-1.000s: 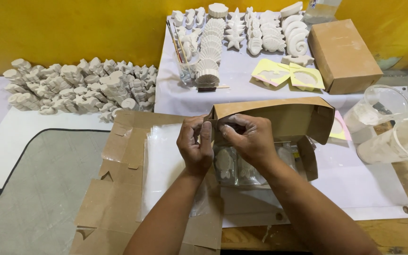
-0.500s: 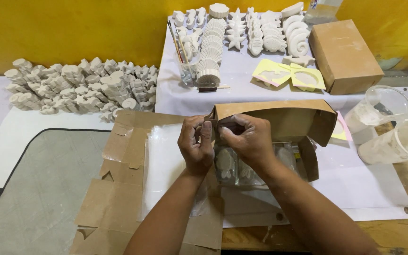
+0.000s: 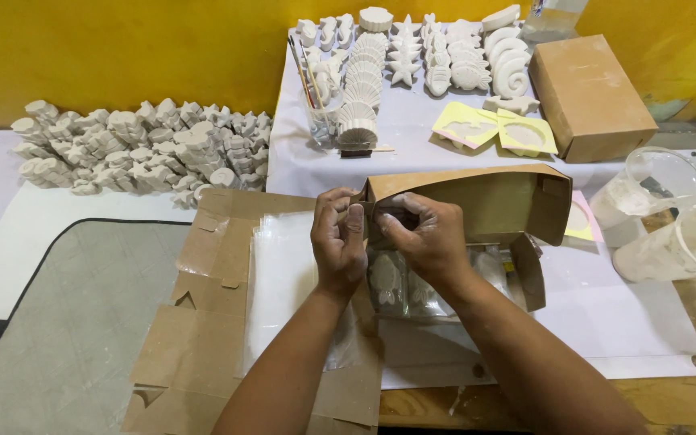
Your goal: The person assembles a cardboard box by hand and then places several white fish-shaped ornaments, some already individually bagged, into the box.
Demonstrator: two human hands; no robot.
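A brown cardboard box (image 3: 485,205) lies in front of me with its lid raised. Both hands meet at its left end flap. My left hand (image 3: 338,242) pinches the flap's edge from the left, and my right hand (image 3: 420,238) presses on the flap from the right. Inside the box, under my right wrist, lie white plaster figures in clear wrapping (image 3: 388,282).
Flattened cardboard blanks (image 3: 195,322) and clear plastic sheets (image 3: 283,274) lie to the left. A heap of white plaster figures (image 3: 138,153) sits at far left, with rows of more figures (image 3: 412,56) at the back. A closed brown box (image 3: 594,97), yellow moulds (image 3: 493,133) and clear tubs (image 3: 670,217) stand on the right.
The fingers of both hands have shifted slightly on the box's left end flap. The box has stayed in place.
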